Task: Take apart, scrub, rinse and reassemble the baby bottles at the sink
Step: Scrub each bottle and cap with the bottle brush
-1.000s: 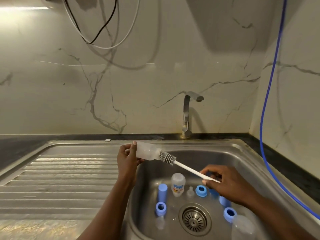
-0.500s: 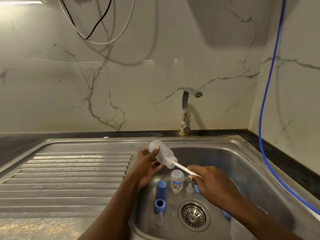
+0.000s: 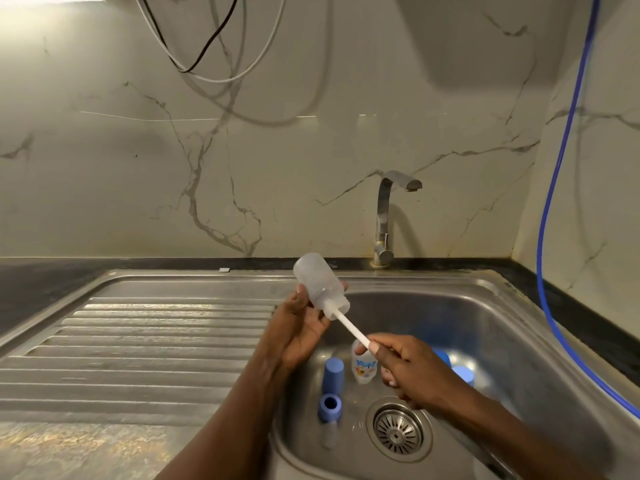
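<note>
A: Over the sink basin now: left hand wrapped round the clear bottle, fingers and thumb curled on its body, mouth tipped down to the right, base angled up toward the wall.

B: Pushed straight into that mouth, the white brush handle. Bristle head somewhere inside the frosted plastic, too cloudy to make out.

A: Pinching the handle's outer end, the right hand, fingers curled about it, low over the basin floor.

B: So both hands closed on something. Bottle up in the air, held clear of the steel, just right of the draining board and in front of the tap.

A: Down in the basin, a small printed bottle standing upright, partly hidden behind the right hand. Just left of it, a blue cap on end.

B: Nearer the camera, a blue collar with its opening up. Just in front of that, a clear piece, too blurred to name.

A: Right of the collar, the drain strainer. More blue parts peeking out beyond the right wrist, near the basin's right wall.

B: Along the right-hand wall, a blue hose dropping down and trailing past the dark bench. Black and white cables looping at the very top.

A: Tap spout pointing right, well above the bottle.
</note>
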Demonstrator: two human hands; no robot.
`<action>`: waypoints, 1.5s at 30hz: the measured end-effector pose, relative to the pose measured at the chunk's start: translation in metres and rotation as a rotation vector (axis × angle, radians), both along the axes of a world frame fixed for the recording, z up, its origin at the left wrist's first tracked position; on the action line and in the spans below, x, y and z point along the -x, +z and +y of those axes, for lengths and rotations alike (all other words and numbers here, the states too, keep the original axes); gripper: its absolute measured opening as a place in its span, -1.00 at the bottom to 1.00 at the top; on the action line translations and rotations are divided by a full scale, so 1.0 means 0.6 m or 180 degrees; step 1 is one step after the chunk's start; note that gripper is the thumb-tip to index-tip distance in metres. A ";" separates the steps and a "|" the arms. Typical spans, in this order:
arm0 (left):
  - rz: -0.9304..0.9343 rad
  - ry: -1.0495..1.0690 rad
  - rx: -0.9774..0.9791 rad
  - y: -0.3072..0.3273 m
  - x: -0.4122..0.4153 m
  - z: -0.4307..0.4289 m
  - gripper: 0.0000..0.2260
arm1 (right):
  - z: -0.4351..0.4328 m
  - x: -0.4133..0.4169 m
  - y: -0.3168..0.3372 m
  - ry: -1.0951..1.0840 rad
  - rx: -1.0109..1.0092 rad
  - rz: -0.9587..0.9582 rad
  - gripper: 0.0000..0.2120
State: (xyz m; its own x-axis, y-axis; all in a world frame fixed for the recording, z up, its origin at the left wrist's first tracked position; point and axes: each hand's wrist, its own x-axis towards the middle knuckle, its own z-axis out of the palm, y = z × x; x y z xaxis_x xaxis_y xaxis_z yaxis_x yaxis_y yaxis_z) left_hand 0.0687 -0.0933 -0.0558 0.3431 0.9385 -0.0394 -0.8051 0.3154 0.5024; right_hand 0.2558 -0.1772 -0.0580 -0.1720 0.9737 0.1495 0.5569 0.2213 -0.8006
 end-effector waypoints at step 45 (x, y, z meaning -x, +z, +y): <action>0.1232 0.0437 -0.0010 0.002 -0.017 0.000 -0.43 | -0.013 0.021 0.005 -0.0247 -0.0138 -0.0799 -0.73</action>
State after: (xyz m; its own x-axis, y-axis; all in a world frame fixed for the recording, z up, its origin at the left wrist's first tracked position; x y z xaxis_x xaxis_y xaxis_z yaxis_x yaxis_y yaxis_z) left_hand 0.0788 -0.0935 -0.0549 0.1750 0.9748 -0.1380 -0.5909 0.2161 0.7773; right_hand 0.2430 -0.1852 -0.0547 -0.1340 0.9790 0.1533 0.7535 0.2012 -0.6260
